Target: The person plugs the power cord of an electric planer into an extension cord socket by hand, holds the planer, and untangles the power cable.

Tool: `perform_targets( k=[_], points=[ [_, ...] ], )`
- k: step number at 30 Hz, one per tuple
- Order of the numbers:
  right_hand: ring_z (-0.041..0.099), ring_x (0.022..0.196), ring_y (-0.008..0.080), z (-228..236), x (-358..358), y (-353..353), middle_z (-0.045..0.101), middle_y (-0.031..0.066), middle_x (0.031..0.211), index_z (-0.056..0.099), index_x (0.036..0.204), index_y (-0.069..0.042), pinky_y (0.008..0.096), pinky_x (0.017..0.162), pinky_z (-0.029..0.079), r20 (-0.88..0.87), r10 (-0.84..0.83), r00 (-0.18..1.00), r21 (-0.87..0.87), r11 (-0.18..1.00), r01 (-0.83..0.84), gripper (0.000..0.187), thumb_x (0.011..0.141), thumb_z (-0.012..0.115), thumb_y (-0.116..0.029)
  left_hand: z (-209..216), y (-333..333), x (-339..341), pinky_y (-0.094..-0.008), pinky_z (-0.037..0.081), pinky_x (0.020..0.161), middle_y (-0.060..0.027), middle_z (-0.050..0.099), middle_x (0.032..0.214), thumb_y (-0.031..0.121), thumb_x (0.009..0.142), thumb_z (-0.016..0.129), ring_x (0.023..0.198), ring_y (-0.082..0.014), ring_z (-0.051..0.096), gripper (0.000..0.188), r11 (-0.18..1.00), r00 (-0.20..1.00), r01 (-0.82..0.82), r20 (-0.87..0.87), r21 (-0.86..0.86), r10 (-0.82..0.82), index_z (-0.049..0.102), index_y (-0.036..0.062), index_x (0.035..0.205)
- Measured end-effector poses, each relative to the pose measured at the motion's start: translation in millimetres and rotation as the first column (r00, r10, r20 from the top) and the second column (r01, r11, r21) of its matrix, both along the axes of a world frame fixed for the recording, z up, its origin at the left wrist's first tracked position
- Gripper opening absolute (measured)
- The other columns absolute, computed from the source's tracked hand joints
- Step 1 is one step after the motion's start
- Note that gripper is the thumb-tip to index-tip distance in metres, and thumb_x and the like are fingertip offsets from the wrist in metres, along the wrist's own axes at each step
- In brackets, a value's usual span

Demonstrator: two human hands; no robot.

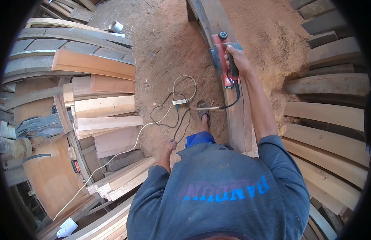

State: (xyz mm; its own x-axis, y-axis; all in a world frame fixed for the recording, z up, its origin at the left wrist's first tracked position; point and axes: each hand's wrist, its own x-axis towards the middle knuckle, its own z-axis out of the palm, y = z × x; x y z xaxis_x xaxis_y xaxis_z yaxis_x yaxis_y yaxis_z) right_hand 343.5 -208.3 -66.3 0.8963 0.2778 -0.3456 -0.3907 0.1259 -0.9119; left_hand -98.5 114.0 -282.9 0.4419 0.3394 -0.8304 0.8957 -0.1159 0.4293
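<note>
Head view: the right hand (pixel 237 58) is wrapped around the handle of the red planer (pixel 224 69), which sits on the long beam (pixel 239 124). Low on the other side, the left hand (pixel 167 149) is at a dark cord (pixel 178 129); I cannot tell whether its fingers grip it. A socket block (pixel 180 102) lies on the ground (pixel 159 76), near the sandalled foot (pixel 204 114).

A workshop for woodworking

Under the right fingers (pixel 231 48) there is a red power planer (pixel 221 55) on a long wooden beam (pixel 240 124). To the right of these fingers, sawdust (pixel 283 50) covers the ground. Stacked boards (pixel 106 105) stand well apart from them, at left and also at right. An extension socket (pixel 180 102) lies nearer the body.
</note>
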Motion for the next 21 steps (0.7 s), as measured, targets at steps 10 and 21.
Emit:
perform_targets(
  k=[10, 21],
  points=[
    [0.047, 0.054, 0.0046, 5, -179, -67, 0.050, -0.0058, 0.069, 0.056, 0.091, -0.012, 0.0219, 0.049, 0.041, -0.079, -0.052, 0.995, -0.139, 0.989, 0.041, 0.024, 0.099, 0.051, -0.034, -37, 19, -130, -0.0428, 0.052, 0.081, -0.0174, 0.071, 0.088, 0.028, 0.087, 0.058, 0.090, -0.0339, 0.068, 0.033, 0.729, 0.886, 0.461, -0.311, 0.506, -0.345, 0.072, 0.0008, 0.098],
    [0.050, 0.054, 0.0046, 6, -217, -77, 0.053, -0.0044, 0.071, 0.060, 0.100, -0.008, 0.0217, 0.048, 0.042, 0.014, -0.041, 0.999, -0.164, 0.985, 0.043, 0.032, 0.099, 0.052, -0.039, 167, 202, 148, -0.0451, 0.052, 0.086, -0.0131, 0.058, 0.123, 0.022, 0.100, 0.041, 0.110, -0.0311, 0.055, 0.033, -0.094, -0.266, -0.463, 0.037, -0.881, 0.963, 0.051, 0.0063, 0.127]
  ],
)
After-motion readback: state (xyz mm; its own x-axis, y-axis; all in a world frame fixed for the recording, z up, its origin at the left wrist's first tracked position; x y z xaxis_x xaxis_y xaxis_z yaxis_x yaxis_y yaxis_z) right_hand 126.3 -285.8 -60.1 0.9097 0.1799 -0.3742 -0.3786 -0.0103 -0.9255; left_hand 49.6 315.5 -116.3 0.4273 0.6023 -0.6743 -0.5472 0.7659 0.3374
